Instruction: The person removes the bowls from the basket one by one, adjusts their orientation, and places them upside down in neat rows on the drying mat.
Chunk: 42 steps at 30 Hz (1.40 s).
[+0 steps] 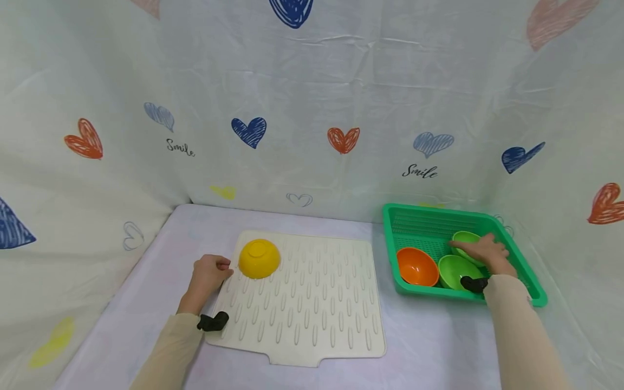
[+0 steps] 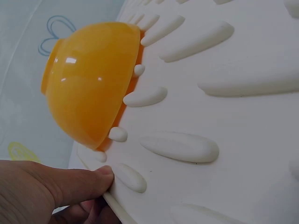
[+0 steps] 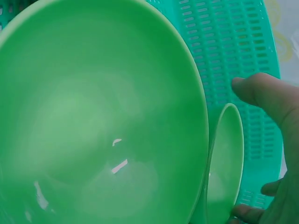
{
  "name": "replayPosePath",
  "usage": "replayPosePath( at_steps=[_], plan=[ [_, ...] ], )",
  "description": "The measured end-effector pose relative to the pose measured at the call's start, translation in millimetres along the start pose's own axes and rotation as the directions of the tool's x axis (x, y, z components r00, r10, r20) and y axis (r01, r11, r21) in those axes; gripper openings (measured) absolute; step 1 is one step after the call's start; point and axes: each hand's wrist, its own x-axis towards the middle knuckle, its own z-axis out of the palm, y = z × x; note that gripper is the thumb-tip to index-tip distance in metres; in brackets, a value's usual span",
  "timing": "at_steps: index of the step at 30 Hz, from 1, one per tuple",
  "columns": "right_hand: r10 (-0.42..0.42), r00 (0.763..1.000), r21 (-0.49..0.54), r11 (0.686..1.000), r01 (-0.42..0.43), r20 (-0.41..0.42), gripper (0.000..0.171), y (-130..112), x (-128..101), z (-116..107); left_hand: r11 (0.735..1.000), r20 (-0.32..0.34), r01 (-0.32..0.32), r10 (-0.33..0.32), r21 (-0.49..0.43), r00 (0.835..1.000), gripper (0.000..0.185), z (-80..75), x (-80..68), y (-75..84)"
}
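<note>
A yellow bowl (image 1: 259, 258) lies upside down at the far left corner of a white ribbed drying mat (image 1: 317, 303). My left hand (image 1: 214, 271) is at the mat's left edge beside the bowl. Its thumb (image 2: 79, 184) presses on top of the edge with fingers curled beneath, pinching the mat (image 2: 224, 93). My right hand (image 1: 480, 249) reaches into a green basket (image 1: 419, 219) and grips the far green bowl (image 1: 463, 237), its thumb (image 3: 261, 91) over the rim (image 3: 226, 158). A second green bowl (image 1: 455, 270) and an orange bowl (image 1: 417, 266) sit upright in front.
The mat and basket rest on a pale lilac tabletop (image 1: 439, 346). A white cloth with heart prints (image 1: 312, 108) walls in the back and both sides. The large green bowl (image 3: 93, 116) fills most of the right wrist view.
</note>
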Motion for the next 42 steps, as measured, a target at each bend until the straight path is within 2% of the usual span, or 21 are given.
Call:
replayPosePath(
  at_steps=[6, 9, 13, 16, 26, 31, 42],
  plan=[
    [0.003, 1.000, 0.008, 1.000, -0.003, 0.002, 0.137, -0.7, -1.4, 0.5, 1.000, -0.004, 0.006, -0.006, 0.015, 1.000, 0.025, 0.6, 1.7, 1.6],
    [0.011, 0.999, -0.008, 1.000, -0.011, 0.042, 0.137, -1.1, -1.3, 1.2, 1.000, 0.003, 0.009, -0.009, 0.009, 1.000, 0.026, 1.1, 1.1, 2.2],
    [-0.018, 0.994, -0.013, 1.000, 0.019, 0.106, 0.136, 1.5, 0.9, 2.4, 1.000, -0.002, -0.008, 0.008, 0.004, 1.000, 0.025, 1.9, 1.9, 2.1],
    [-0.033, 0.992, -0.011, 0.999, 0.034, 0.120, 0.136, 5.1, 3.4, 4.1, 1.000, -0.004, -0.015, 0.015, 0.009, 1.000, 0.024, 1.9, 2.4, 2.0],
    [-0.028, 0.998, -0.005, 1.000, 0.029, 0.054, 0.135, 19.3, 1.9, 13.1, 1.000, 0.010, -0.023, 0.023, -0.014, 1.000, 0.024, 6.1, -1.1, -1.3],
    [-0.049, 0.999, 0.012, 0.999, 0.049, 0.010, 0.134, 17.9, -1.4, 9.0, 1.000, -0.007, -0.025, 0.025, -0.011, 1.000, 0.024, 7.4, -1.3, -1.1],
    [-0.048, 0.999, 0.066, 0.997, 0.050, -0.018, 0.137, 9.5, -4.5, 0.5, 1.000, -0.011, -0.022, 0.022, -0.017, 1.000, 0.027, 4.5, -0.3, -3.1]
  ],
)
